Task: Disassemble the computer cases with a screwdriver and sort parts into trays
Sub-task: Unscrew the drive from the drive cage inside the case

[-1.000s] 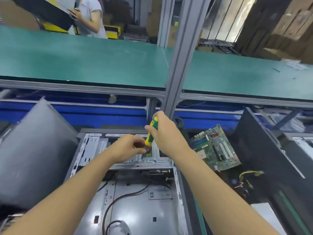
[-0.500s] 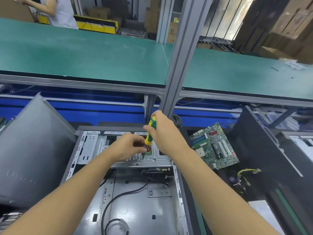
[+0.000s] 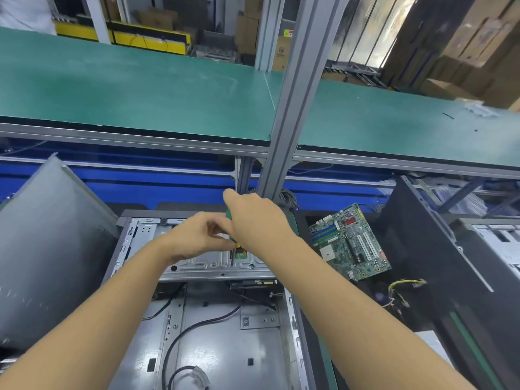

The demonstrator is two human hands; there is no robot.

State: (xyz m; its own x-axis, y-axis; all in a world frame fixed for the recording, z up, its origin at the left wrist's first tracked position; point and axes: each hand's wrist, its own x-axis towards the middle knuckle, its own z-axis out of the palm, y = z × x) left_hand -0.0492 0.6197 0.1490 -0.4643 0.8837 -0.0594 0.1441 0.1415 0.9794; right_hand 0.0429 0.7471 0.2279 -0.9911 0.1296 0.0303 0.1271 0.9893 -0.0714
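Centre frame: R hand (image 3: pixel 259 220) wrapped round green-yellow plastic-handled screwdriver (image 3: pixel 233 253), rolled further over handle vs 0.5 s ago, so mid-turn; L hand (image 3: pixel 197 237) pinching its lower end, tip on silver metal bracket (image 3: pixel 197 267) of open grey steel computer case (image 3: pixel 219 333). Screw prob loosening, not out yet

Green shelf (image 3: pixel 140 88), grey post (image 3: pixel 292 94) — cardboard boxes (image 3: pixel 464 46) stacked behind.

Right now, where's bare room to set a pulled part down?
Green upper shelf, either side of the aluminium post: widest free patch. Case floor: partly free between black cables. Crowded: drive bracket under left hand, right hand and screwdriver; motherboard to its right.
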